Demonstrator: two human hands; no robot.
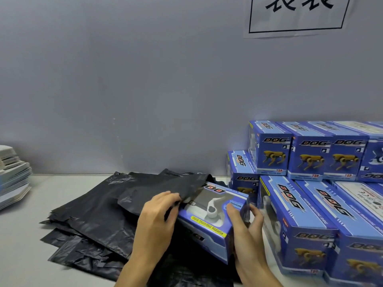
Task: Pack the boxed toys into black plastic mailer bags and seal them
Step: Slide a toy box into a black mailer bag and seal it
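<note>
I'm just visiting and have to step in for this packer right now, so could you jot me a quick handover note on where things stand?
Left hand: pinches the mouth of the top black mailer bag, pulling it over the box.
Right hand: grips the near end of the blue toy box, whose far end is just inside the bag.
The pile of spare bags lies flat underneath on the table. The stack of unpacked boxes stands at the right.
Done: box partly in the bag.
Left: push it fully in, seal the bag, then pack the rest. No sealed bag is in view.
</note>
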